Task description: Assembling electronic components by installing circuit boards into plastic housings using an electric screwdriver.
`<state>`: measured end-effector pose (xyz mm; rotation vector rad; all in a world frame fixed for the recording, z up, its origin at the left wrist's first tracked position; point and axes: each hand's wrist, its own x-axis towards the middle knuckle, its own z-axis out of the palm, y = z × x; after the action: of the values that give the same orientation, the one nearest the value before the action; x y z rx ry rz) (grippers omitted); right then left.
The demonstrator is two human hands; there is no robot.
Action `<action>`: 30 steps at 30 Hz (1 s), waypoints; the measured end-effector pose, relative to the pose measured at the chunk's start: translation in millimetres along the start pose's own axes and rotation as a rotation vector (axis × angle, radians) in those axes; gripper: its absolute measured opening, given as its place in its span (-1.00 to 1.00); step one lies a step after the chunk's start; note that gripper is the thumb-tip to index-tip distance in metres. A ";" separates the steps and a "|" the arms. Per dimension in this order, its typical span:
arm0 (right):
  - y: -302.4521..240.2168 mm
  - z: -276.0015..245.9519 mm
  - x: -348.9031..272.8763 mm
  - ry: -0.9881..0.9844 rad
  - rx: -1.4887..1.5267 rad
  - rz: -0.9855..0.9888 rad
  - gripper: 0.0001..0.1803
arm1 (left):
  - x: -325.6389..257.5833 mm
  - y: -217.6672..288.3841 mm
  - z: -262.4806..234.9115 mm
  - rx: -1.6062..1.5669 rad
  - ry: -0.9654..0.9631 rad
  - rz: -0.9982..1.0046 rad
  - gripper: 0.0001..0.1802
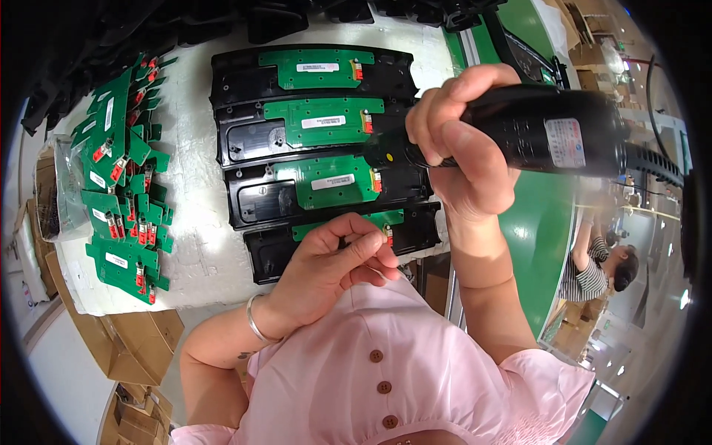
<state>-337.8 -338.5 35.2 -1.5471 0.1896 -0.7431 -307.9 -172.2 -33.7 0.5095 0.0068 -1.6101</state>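
Note:
My right hand (475, 148) is wrapped round a black electric screwdriver (526, 126), whose tip end points left over the panels; a cable trails from its back. Several long black plastic panels (241, 137) lie in a column, each bearing a green circuit board (334, 111) with a white label and a red connector at its right end. Over the nearest panel (271, 259) is my left hand (319, 271), thumb and fingers curled together. What they pinch, if anything, is too small to make out. That hand covers part of the nearest board.
Loose green boards (111, 189) with red connectors lie heaped on the left of the white work surface (196, 193). Black plastic parts (274, 26) line the far edge. A green surface (545, 215) runs along the right, cardboard boxes (144, 345) stand lower left, and a person in stripes (593, 278) is beyond.

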 end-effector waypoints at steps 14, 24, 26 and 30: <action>3.4 -1.7 4.0 -0.058 -0.012 -0.042 -0.72 | 2.7 3.4 6.3 -0.136 0.097 0.112 -0.84; -76.6 -30.5 -34.1 -0.278 0.410 -0.277 -0.74 | 13.8 -6.7 8.5 -0.240 0.033 0.154 -0.84; -74.6 -33.5 -35.6 -0.345 0.405 -0.260 -0.71 | 15.3 -7.8 9.8 -0.231 0.024 0.115 -0.83; -72.7 -36.4 -38.2 -0.361 0.420 -0.282 -0.67 | 20.2 -14.3 7.6 -0.285 -0.058 0.098 -0.80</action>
<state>-410.1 -337.9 88.4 -1.2857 -0.4359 -0.6564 -324.1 -191.8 -37.7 0.2389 0.1635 -1.4971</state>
